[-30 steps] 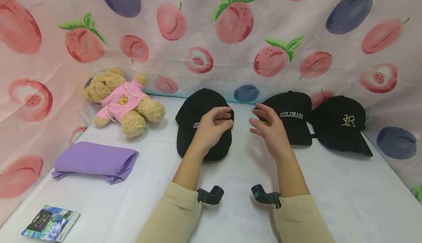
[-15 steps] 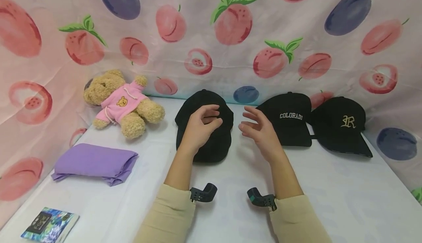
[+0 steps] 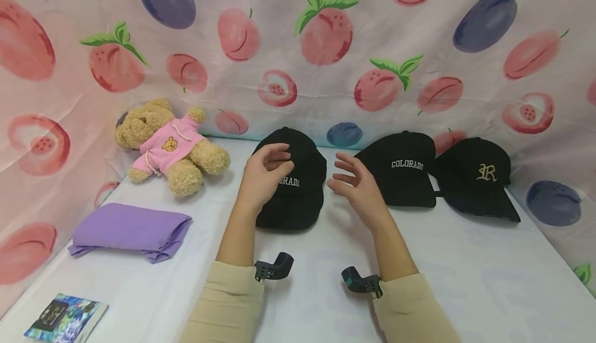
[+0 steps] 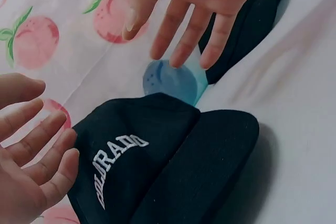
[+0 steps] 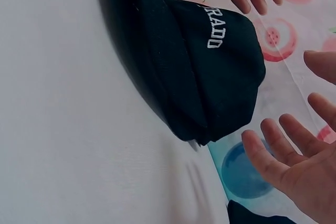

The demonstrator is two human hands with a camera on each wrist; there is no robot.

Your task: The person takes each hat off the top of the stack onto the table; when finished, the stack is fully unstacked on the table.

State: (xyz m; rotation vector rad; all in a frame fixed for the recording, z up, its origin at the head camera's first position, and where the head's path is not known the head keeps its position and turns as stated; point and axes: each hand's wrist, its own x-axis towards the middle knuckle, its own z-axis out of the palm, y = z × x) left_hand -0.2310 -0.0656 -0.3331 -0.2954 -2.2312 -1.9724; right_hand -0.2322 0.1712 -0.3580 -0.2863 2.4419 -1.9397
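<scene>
A black cap (image 3: 302,206) with white COLORADO lettering sits on the white table in the middle, brim toward me. My left hand (image 3: 263,177) hovers at its left side in the head view, hiding part of the lettering. Just right of the same cap is my right hand (image 3: 356,188), fingers spread and slightly bent. Neither hand holds anything. In the left wrist view the left hand (image 4: 37,156) and the cap (image 4: 142,166) appear close together, and the right wrist view shows the right hand (image 5: 299,166) off the side of the cap (image 5: 210,72).
A second COLORADO cap (image 3: 407,182) and a black cap with a gold emblem (image 3: 479,182) stand at the right. At the left are a teddy bear (image 3: 172,144) in pink, a folded purple cloth (image 3: 130,229) and a small colourful packet (image 3: 67,317). A fruit-print curtain backs the table.
Both hands have shifted left, to the two sides of the middle cap. More of its lettering shows now. The caps, bear and cloth stay in place.
</scene>
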